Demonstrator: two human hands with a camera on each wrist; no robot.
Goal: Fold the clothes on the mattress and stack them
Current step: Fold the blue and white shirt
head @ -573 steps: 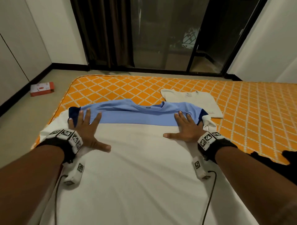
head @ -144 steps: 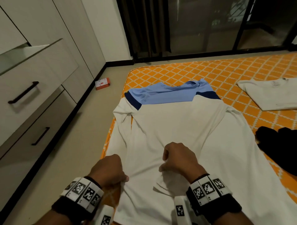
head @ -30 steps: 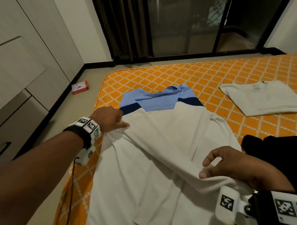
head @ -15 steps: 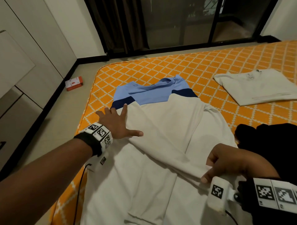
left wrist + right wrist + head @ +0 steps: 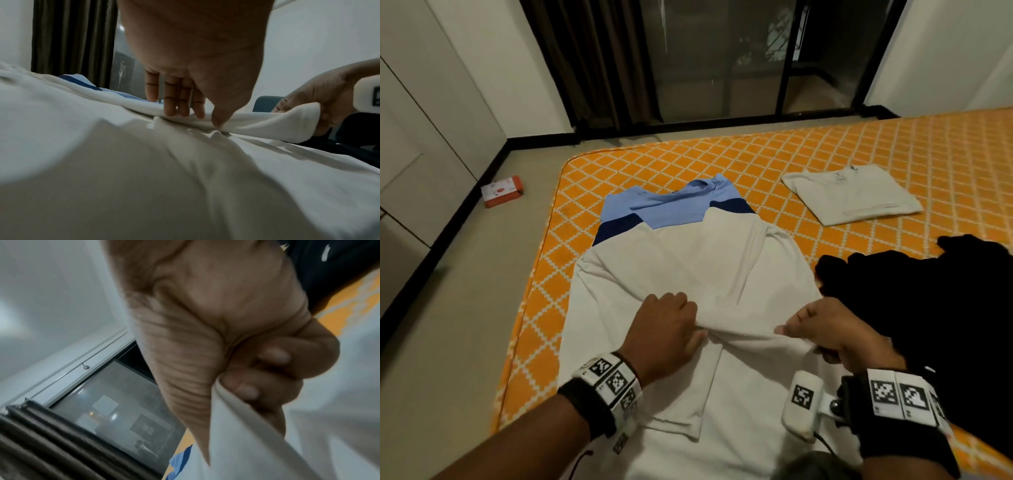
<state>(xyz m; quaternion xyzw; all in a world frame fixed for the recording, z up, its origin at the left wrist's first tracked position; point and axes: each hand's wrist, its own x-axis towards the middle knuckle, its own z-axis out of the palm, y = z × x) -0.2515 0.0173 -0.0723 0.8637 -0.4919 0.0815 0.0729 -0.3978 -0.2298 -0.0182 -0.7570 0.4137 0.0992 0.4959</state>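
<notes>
Two hands work on one big white shirt point(image 5: 688, 274) that lies flat on the orange mattress point(image 5: 825, 154), near its 6 o'clock edge. The left hand point(image 5: 664, 329) pinches a raised fold of the white cloth between thumb and fingers, and the right hand point(image 5: 835, 332) has its fingers curled tight round the same fold, just to the 3 o'clock side. It looks like the shirt is partway folded: its sides seem turned in, and now the hands are gathering the middle. Next, I think the fold must be lifted evenly by both hands and laid toward 12 o'clock, with the edges kept lined up so the cloth does not bunch. A blue shirt point(image 5: 671, 205) peeks out from under the white one at 12 o'clock. A folded white shirt point(image 5: 852, 195) waits at 2 o'clock, and a black pile of clothes point(image 5: 928, 291) sits at 3 o'clock, touching the white shirt. A small orange box point(image 5: 501, 191) lies on the floor at 10 o'clock; its writing is too small to read. The wrist bands carry only black-and-white square patterns, no words.
</notes>
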